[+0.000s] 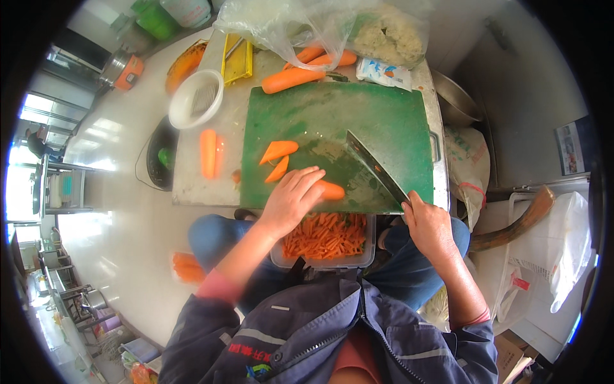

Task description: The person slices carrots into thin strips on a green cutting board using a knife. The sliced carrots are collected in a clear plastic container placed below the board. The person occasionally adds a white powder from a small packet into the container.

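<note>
My right hand (428, 223) grips the handle of a kitchen cleaver (376, 166), whose dark blade lies slanted over the right half of a green cutting board (336, 110). Close to the board's near edge, my left hand (296, 199) is on a carrot piece (332, 190); the rounded end shows beyond the fingers and the rest is hidden. Two cut carrot pieces, a larger one (278, 150) and a smaller wedge (277, 170), rest just past that hand. Below the board, between my knees, a clear plastic tub (277, 257) holds many carrot strips (326, 235).
Whole carrots (293, 79), a clear plastic bag (288, 24) and a yellow slicer (237, 57) lie behind the board. A white bowl (175, 108) and a peeled carrot (208, 153) are at the left. A curved wooden handle (520, 223) juts in from the right.
</note>
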{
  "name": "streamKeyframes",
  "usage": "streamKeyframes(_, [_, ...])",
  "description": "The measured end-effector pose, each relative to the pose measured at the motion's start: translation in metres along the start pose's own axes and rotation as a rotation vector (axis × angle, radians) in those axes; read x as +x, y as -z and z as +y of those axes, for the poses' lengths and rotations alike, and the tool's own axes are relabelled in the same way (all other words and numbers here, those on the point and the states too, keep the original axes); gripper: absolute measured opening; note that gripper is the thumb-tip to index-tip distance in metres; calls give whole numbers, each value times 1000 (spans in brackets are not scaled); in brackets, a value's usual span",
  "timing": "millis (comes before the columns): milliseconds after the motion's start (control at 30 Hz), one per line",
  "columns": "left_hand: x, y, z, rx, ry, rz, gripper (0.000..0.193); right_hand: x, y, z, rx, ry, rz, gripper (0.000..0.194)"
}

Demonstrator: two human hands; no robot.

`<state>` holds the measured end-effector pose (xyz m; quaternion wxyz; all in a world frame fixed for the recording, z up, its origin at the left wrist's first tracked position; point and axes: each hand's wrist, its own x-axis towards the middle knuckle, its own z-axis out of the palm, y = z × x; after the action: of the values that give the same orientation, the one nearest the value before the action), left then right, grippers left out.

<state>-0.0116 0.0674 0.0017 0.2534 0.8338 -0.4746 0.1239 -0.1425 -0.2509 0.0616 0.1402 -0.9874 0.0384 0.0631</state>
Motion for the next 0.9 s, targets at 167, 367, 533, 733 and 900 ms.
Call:
streamKeyframes(167, [-20, -7, 14, -30, 119, 151, 31, -1, 6, -6, 9, 65, 20, 18])
streamKeyframes(367, [-7, -21, 2, -69, 88, 69, 29, -6, 17, -24, 12, 224, 23, 16])
streamKeyframes(533, [-9, -23, 8, -13, 71, 148, 32, -4, 22, -30, -87, 298, -57, 14])
streamKeyframes(733, [-12, -32, 9, -40, 85, 194, 31, 5, 27, -28, -77, 346, -117, 14])
streamKeyframes(900, [-14, -34, 5, -64, 94, 176, 33, 7, 37, -33, -75, 352, -163, 13])
